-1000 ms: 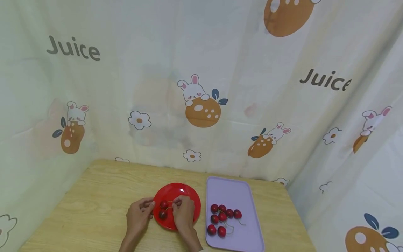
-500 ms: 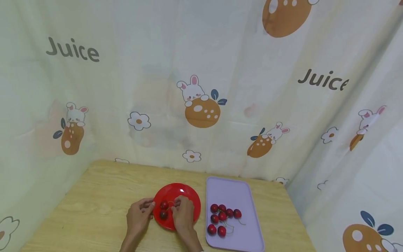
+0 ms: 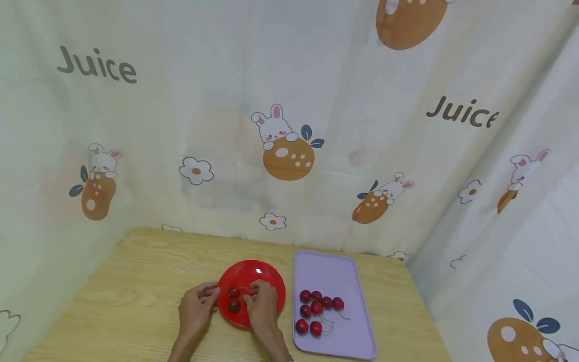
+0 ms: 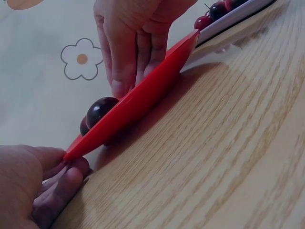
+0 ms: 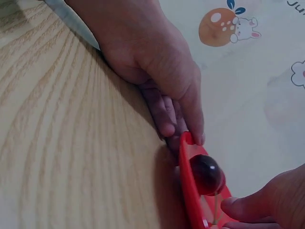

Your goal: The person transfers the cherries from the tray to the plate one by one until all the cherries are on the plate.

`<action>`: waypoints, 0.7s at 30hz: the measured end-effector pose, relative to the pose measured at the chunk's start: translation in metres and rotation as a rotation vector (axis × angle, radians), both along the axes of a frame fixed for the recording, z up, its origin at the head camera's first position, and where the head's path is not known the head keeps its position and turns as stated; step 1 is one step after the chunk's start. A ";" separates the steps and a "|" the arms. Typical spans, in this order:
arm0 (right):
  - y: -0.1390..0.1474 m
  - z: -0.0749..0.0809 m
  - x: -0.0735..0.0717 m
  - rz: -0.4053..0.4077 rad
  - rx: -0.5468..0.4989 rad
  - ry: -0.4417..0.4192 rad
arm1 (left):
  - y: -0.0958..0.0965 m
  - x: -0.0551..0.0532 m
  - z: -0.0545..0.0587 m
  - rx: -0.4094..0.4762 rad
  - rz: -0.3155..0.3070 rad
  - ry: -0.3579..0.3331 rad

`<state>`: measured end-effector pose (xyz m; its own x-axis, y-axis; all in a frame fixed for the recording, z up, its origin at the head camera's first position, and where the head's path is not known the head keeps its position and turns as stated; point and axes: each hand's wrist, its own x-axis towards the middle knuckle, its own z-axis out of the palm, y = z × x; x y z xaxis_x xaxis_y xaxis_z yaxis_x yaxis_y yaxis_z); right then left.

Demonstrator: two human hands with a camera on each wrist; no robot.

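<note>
A round red plate [image 3: 246, 271] lies on the wooden table with two dark red cherries [image 3: 233, 306] on its left half. My left hand [image 3: 195, 307] grips the plate's left rim, thumb on top and fingers underneath, as the left wrist view shows. Over the plate, my right hand [image 3: 264, 305] has its fingertips together at the ends of the cherry stems [image 5: 216, 207], appearing to pinch them. Its fingertips are partly hidden, so the exact hold on each stem is unclear. Both cherries sit between the two hands.
Right of the plate lies a lilac rectangular tray [image 3: 323, 271] holding several red cherries [image 3: 316, 307] with stems. Behind the wooden table [image 3: 149, 271] hangs a pale printed curtain [image 3: 217, 100], which also covers both sides.
The head view has shifted slightly. Both hands keep their places at the plate, and the two cherries on it stay nearly where they were.
</note>
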<state>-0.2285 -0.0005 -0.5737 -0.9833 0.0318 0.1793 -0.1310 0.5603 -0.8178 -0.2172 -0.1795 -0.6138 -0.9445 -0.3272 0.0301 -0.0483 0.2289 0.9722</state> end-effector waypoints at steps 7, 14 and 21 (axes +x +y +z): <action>0.007 0.009 0.004 -0.004 -0.035 -0.013 | 0.000 0.001 0.000 -0.014 -0.010 -0.012; 0.016 0.016 0.005 -0.014 -0.094 0.019 | 0.000 0.001 0.001 -0.025 -0.013 -0.011; 0.032 0.026 0.008 0.003 -0.162 -0.004 | -0.001 0.001 0.000 -0.024 -0.014 -0.019</action>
<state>-0.2206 0.0312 -0.5482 -0.9842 0.0572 0.1677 -0.1286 0.4208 -0.8980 -0.2163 -0.1806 -0.6137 -0.9495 -0.3131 0.0202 -0.0628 0.2528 0.9655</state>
